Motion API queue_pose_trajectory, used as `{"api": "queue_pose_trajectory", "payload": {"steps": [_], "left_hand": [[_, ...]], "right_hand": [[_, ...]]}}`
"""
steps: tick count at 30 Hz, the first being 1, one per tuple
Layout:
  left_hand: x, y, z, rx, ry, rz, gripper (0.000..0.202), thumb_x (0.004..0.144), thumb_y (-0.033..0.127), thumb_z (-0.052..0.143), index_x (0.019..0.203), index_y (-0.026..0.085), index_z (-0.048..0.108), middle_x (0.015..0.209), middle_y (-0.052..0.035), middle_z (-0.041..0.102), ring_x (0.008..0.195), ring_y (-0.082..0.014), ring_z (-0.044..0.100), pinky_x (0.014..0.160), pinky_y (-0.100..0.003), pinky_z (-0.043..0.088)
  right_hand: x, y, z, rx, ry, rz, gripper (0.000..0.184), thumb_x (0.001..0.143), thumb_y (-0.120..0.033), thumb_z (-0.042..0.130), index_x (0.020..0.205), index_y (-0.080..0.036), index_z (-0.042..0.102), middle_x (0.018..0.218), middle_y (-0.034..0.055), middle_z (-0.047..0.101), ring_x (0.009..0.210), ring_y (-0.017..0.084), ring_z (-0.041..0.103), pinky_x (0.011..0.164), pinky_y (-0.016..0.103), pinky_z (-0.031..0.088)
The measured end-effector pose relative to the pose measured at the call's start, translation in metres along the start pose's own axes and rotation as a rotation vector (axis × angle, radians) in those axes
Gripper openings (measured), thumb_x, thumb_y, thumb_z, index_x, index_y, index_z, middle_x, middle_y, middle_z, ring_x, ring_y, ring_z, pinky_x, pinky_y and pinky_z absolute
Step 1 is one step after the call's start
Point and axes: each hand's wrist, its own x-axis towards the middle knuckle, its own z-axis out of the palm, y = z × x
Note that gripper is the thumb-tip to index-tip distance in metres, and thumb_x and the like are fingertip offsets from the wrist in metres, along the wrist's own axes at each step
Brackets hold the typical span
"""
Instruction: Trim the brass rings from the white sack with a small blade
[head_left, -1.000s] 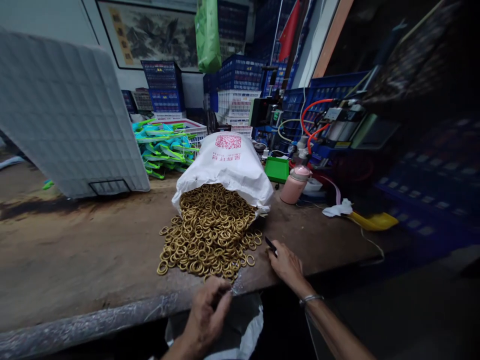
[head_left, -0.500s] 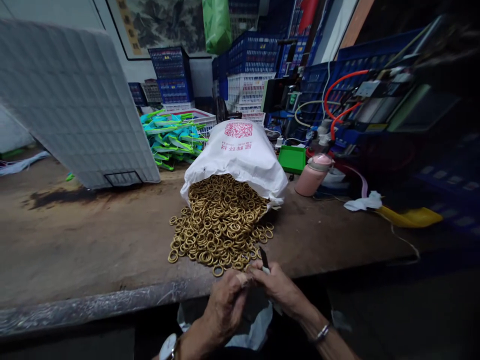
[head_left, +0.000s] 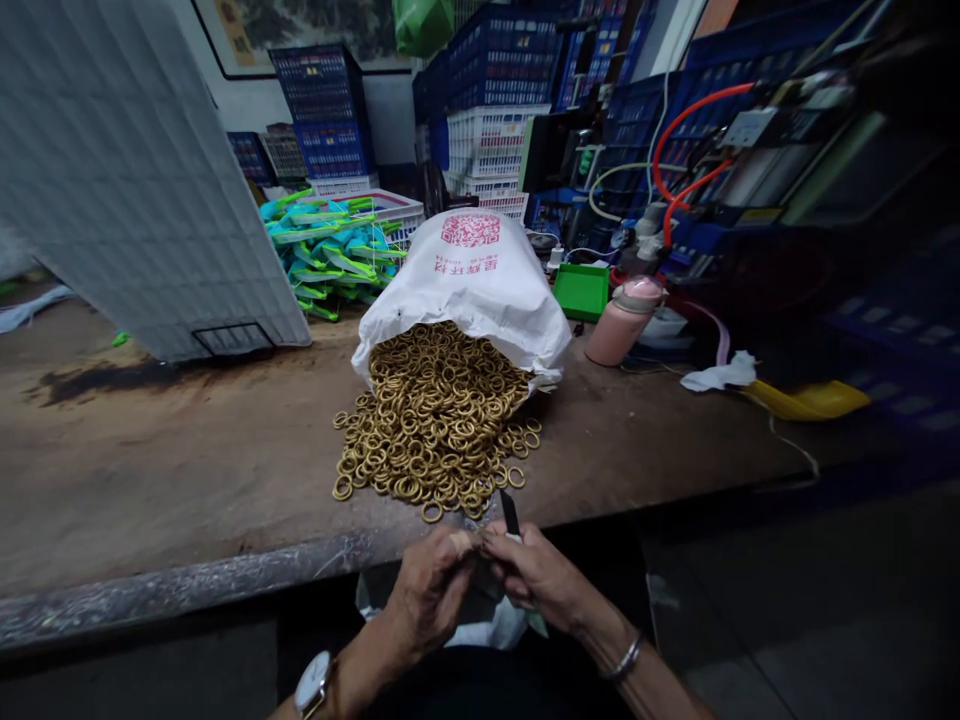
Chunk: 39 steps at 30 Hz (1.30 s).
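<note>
Centrally, a white sack (head_left: 487, 275) lies on its side, gold rings (head_left: 442, 430) filling its mouth and spilling forward. At lower centre, the right hand (head_left: 541, 575) closes its fingers around a dark tool (head_left: 509, 512); the left hand (head_left: 427, 580) curls alongside, its hold indiscernible.

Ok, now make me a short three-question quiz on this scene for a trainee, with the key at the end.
1. What fills the mouth of the white sack and spreads onto the table?
2. True or false: from the wearer's view, the pink bottle stands to the right of the sack.
3. Which hand holds the dark, narrow tool? A, left; B, right; C, neither.

Key:
1. Gold-coloured rings.
2. True.
3. B, the right hand.
</note>
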Motion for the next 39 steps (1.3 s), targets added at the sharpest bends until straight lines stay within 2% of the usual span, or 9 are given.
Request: {"api": "queue_pose_trajectory", "payload": {"steps": [6, 9, 12, 18, 24, 28, 34, 36, 39], "left_hand": [[0.001, 0.001, -0.004, -0.029, -0.040, 0.001, 0.025, 0.082, 0.009, 0.045, 0.103, 0.020, 0.055, 0.079, -0.0054, 0.064, 0.069, -0.0132, 0.058, 0.064, -0.023, 0.045], [0.002, 0.003, -0.005, -0.005, 0.000, -0.044, 0.017, 0.082, 0.013, 0.046, 0.093, 0.019, 0.058, 0.073, -0.0041, 0.065, 0.065, -0.0128, 0.058, 0.063, -0.023, 0.045], [0.001, 0.006, -0.005, -0.015, 0.038, -0.203, 0.013, 0.082, 0.017, 0.046, 0.085, 0.018, 0.059, 0.070, -0.0031, 0.064, 0.063, -0.0128, 0.058, 0.061, -0.023, 0.045], [0.000, 0.015, 0.003, -0.298, 0.096, -0.566, 0.017, 0.081, 0.030, 0.048, 0.072, 0.016, 0.054, 0.059, 0.0005, 0.058, 0.054, -0.0107, 0.052, 0.052, -0.020, 0.041], [-0.002, 0.015, 0.004, -0.594, 0.072, -0.799, 0.027, 0.076, 0.042, 0.053, 0.072, 0.016, 0.049, 0.056, 0.0030, 0.054, 0.042, -0.0060, 0.043, 0.039, -0.016, 0.034], [0.000, 0.016, -0.001, -0.760, -0.009, -0.838, 0.033, 0.074, 0.047, 0.053, 0.070, 0.015, 0.048, 0.054, 0.0044, 0.051, 0.037, -0.0041, 0.042, 0.038, -0.016, 0.033], [-0.002, 0.017, 0.001, -0.958, 0.093, -0.908, 0.036, 0.069, 0.049, 0.059, 0.074, 0.016, 0.046, 0.070, -0.0009, 0.058, 0.047, -0.0066, 0.050, 0.045, -0.019, 0.041], [-0.003, 0.016, 0.003, -0.951, 0.121, -0.917, 0.037, 0.067, 0.050, 0.060, 0.074, 0.016, 0.046, 0.066, 0.0005, 0.056, 0.049, -0.0075, 0.050, 0.046, -0.019, 0.042], [-0.004, 0.017, 0.004, -0.937, 0.129, -0.928, 0.040, 0.065, 0.052, 0.061, 0.075, 0.018, 0.044, 0.055, 0.0044, 0.051, 0.047, -0.0079, 0.048, 0.047, -0.020, 0.042]], "right_hand": [[-0.002, 0.005, 0.006, 0.051, -0.064, 0.057, 0.028, 0.069, -0.042, 0.055, 0.068, -0.019, 0.038, 0.053, -0.0092, 0.041, 0.033, 0.000, 0.022, 0.031, 0.014, 0.014], [0.002, 0.010, 0.009, -0.067, 0.003, 0.044, 0.032, 0.070, -0.047, 0.052, 0.067, -0.018, 0.040, 0.052, -0.0082, 0.042, 0.032, 0.000, 0.024, 0.032, 0.015, 0.014], [0.005, 0.016, 0.010, -0.243, 0.127, -0.040, 0.037, 0.075, -0.054, 0.045, 0.071, -0.018, 0.045, 0.049, -0.0078, 0.041, 0.032, 0.002, 0.027, 0.032, 0.016, 0.016], [0.008, 0.019, 0.011, -0.405, 0.173, -0.261, 0.036, 0.077, -0.053, 0.045, 0.070, -0.018, 0.049, 0.054, -0.0049, 0.045, 0.045, 0.006, 0.037, 0.042, 0.017, 0.030], [0.011, 0.019, 0.015, -0.496, 0.235, -0.324, 0.036, 0.077, -0.050, 0.045, 0.064, -0.017, 0.049, 0.056, -0.0032, 0.047, 0.054, 0.009, 0.042, 0.052, 0.019, 0.035], [0.013, 0.020, 0.016, -0.526, 0.237, -0.350, 0.037, 0.080, -0.049, 0.043, 0.061, -0.017, 0.048, 0.054, -0.0030, 0.047, 0.053, 0.009, 0.042, 0.052, 0.019, 0.035], [0.011, 0.020, 0.009, -0.758, 0.354, -0.394, 0.025, 0.083, -0.033, 0.035, 0.079, -0.019, 0.055, 0.059, -0.0009, 0.055, 0.057, 0.012, 0.051, 0.058, 0.021, 0.036], [0.009, 0.022, 0.007, -0.960, 0.327, -0.417, 0.017, 0.078, -0.022, 0.038, 0.082, -0.021, 0.055, 0.069, 0.0006, 0.060, 0.065, 0.014, 0.055, 0.061, 0.021, 0.036], [0.007, 0.024, 0.008, -1.168, 0.245, -0.393, 0.031, 0.064, -0.007, 0.037, 0.087, -0.022, 0.053, 0.078, 0.0010, 0.064, 0.073, 0.014, 0.058, 0.064, 0.020, 0.034]]}}
